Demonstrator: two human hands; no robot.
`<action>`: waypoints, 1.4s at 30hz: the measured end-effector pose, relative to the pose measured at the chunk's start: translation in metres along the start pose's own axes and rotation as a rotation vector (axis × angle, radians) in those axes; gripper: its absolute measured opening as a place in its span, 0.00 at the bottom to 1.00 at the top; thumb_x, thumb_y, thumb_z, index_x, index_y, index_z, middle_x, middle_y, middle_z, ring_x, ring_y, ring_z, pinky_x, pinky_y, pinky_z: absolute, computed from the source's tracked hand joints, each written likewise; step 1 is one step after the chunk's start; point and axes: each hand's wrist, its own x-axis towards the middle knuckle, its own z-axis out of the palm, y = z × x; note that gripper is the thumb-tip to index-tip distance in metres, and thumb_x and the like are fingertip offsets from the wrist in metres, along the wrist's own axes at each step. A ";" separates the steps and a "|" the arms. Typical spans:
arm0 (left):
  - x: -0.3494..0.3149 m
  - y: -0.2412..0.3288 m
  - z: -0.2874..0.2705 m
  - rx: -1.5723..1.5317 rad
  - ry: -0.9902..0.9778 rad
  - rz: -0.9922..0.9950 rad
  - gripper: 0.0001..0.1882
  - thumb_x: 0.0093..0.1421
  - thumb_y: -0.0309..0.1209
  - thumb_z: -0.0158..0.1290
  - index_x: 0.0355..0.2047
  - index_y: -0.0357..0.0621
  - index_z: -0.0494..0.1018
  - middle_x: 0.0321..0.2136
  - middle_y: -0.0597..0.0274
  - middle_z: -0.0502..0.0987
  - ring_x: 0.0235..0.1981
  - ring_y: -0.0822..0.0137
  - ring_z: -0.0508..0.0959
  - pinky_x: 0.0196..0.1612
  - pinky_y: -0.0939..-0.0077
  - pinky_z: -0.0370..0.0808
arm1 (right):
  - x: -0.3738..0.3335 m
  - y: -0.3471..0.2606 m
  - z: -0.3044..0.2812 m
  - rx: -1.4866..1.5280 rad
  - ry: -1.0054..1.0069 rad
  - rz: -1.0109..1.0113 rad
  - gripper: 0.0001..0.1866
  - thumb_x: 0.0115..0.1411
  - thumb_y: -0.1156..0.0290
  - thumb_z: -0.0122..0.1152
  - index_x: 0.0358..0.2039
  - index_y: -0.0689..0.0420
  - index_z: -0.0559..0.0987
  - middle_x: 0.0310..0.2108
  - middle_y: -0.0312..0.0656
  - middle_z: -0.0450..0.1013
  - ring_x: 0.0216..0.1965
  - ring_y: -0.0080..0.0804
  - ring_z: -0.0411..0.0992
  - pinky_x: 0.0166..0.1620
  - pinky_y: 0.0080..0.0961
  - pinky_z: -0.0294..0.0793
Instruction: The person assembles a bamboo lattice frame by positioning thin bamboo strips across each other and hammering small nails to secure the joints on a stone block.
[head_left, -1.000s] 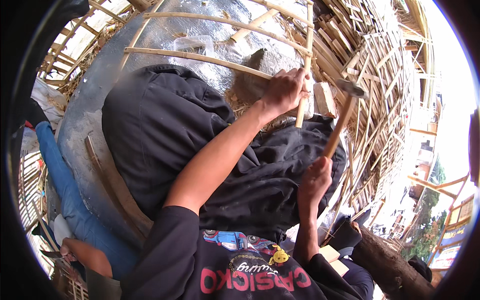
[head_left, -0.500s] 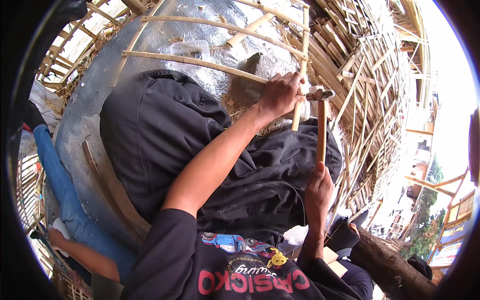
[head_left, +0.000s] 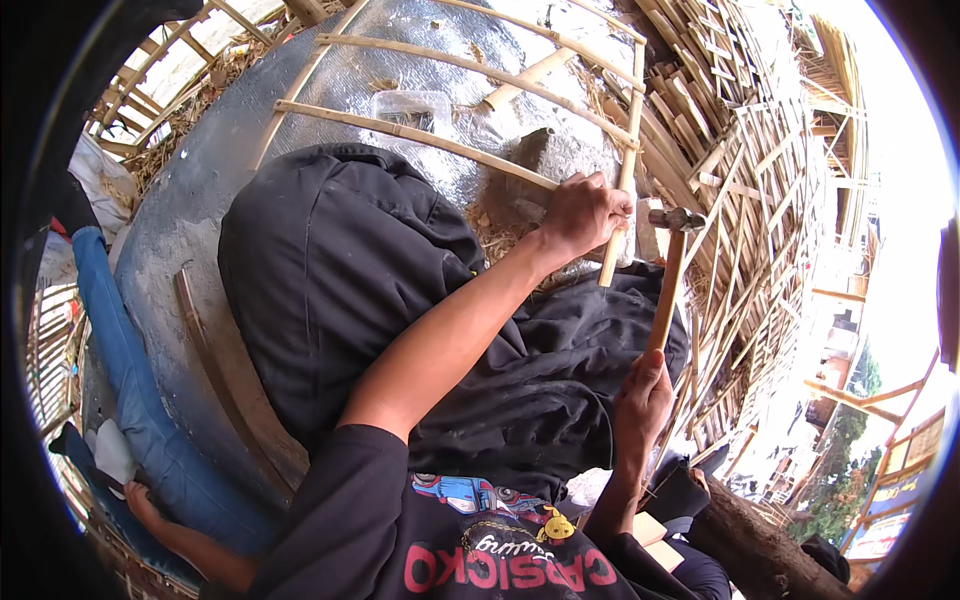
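My left hand [head_left: 584,216] is closed around the corner of a bamboo frame [head_left: 470,62], where the nearest crosswise strip [head_left: 440,142] meets the right side strip [head_left: 625,178]. The fingers hide the joint itself, and whether a nail is there I cannot make out. My right hand [head_left: 643,395] grips the low end of the wooden handle of a hammer [head_left: 669,285]. Its metal head is up, just right of the side strip and apart from it. Beneath the corner, a rough grey block [head_left: 560,165] stands partly behind my left hand.
Beyond the block lies a clear plastic box [head_left: 412,106] on a silvery sheet [head_left: 230,130]. Split bamboo [head_left: 750,190] is heaped at right. A curved wooden strip [head_left: 215,360] lies by my left leg. Another person's hand [head_left: 142,502] and denim-covered leg [head_left: 125,350] are at left; a log [head_left: 770,540] is lower right.
The hammer head has moved away from the side strip and its handle now leans right. My left hand keeps its hold on the frame. The other person's arm at left has shifted lower.
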 end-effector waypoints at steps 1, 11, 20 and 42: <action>0.000 -0.001 0.000 0.000 0.009 -0.001 0.11 0.49 0.40 0.70 0.34 0.58 0.85 0.28 0.58 0.80 0.33 0.57 0.82 0.39 0.62 0.78 | 0.001 -0.001 0.001 -0.008 -0.003 0.006 0.29 0.75 0.48 0.40 0.26 0.59 0.70 0.17 0.31 0.61 0.20 0.19 0.59 0.24 0.24 0.58; 0.003 -0.004 0.005 0.029 0.034 0.069 0.07 0.49 0.40 0.69 0.28 0.56 0.86 0.32 0.65 0.83 0.35 0.63 0.81 0.42 0.65 0.78 | 0.018 0.014 0.012 -0.144 0.017 -0.122 0.27 0.76 0.52 0.43 0.28 0.62 0.72 0.16 0.35 0.63 0.20 0.23 0.59 0.25 0.28 0.60; 0.003 -0.006 0.006 0.019 0.016 0.105 0.05 0.49 0.37 0.69 0.25 0.55 0.86 0.37 0.75 0.85 0.42 0.68 0.78 0.46 0.70 0.78 | 0.004 0.016 0.022 0.026 0.173 -0.141 0.24 0.76 0.53 0.42 0.31 0.60 0.70 0.17 0.35 0.65 0.17 0.23 0.63 0.23 0.25 0.62; 0.006 -0.003 0.002 0.132 -0.038 0.076 0.08 0.49 0.39 0.69 0.26 0.53 0.86 0.30 0.72 0.83 0.41 0.65 0.79 0.47 0.64 0.75 | 0.007 -0.005 0.000 -0.045 0.142 -0.110 0.22 0.75 0.56 0.44 0.32 0.61 0.71 0.18 0.40 0.69 0.18 0.27 0.64 0.24 0.31 0.63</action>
